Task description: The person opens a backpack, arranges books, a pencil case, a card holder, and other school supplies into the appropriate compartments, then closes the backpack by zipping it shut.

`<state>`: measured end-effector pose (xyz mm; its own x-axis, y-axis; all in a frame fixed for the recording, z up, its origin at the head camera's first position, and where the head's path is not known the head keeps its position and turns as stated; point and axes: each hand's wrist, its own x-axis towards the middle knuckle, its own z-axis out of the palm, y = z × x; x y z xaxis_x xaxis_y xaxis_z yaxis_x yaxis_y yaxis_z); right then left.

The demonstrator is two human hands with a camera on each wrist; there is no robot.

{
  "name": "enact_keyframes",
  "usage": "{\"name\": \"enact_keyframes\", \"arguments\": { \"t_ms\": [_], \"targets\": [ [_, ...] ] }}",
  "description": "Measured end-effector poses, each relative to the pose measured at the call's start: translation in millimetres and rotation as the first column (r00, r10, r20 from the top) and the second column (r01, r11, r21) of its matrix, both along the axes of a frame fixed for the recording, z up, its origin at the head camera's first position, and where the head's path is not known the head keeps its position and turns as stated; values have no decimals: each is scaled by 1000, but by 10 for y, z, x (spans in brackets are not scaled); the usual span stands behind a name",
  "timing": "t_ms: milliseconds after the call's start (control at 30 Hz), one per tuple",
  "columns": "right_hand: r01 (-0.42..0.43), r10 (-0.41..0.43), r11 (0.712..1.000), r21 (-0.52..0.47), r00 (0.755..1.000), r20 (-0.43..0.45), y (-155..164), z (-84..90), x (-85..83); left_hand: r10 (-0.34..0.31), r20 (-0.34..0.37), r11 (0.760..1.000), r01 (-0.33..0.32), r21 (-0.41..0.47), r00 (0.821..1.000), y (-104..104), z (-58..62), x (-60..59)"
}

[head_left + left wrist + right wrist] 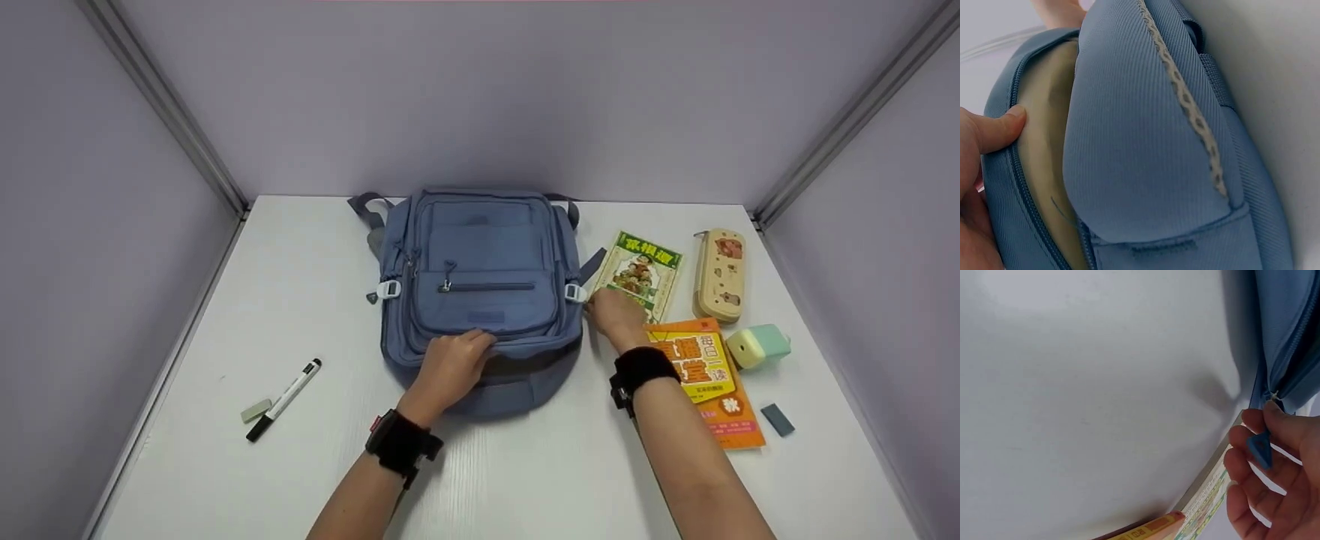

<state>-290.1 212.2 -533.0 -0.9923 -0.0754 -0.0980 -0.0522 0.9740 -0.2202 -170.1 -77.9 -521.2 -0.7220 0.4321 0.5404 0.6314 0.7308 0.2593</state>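
Observation:
A blue backpack (484, 240) lies on the white table with its front side up. My left hand (455, 365) grips the edge of its opening near the top. In the left wrist view, the thumb (1008, 128) presses beside the zipper teeth, and the beige lining (1044, 101) shows through the parted zipper. At the bag's right side, my right hand (619, 315) pinches a zipper pull (1260, 449) between thumb and forefinger. The zipper there stands parted, and the pull's blue triangular tab hangs across the curled fingers.
To the right lie a green-and-white book (641, 270), an orange book (709, 382), a beige pencil case (720, 276), a mint-and-yellow box-shaped object (759, 346) and a dark eraser-like block (778, 420). A marker (285, 400) and a grey-green block (256, 410) lie on the left.

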Motion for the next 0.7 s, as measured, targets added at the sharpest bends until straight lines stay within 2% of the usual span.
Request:
{"name": "enact_keyframes", "arguments": {
  "t_ms": [167, 367, 500, 600, 700],
  "targets": [
    [10, -10, 1000, 5, 999, -36, -30, -25, -46, -7, 13, 1000, 7, -16, 1000, -14, 28, -1],
    [24, -23, 1000, 14, 996, -85, -46, -91, -108, -29, 74, 999, 32, -33, 997, -27, 59, -4],
    [26, -24, 1000, 13, 996, -85, -50, -121, -112, -33, 83, 999, 36, -31, 996, -26, 54, 4],
    [4, -3, 1000, 24, 999, -46, -71, -56, -76, -20, 66, 999, 22, -31, 998, -25, 41, 9],
    [-21, 24, 998, 53, 999, -45, -143, 104, 11, -3, 47, 1000, 4, -31, 999, -22, 32, 10]
  ]
}}
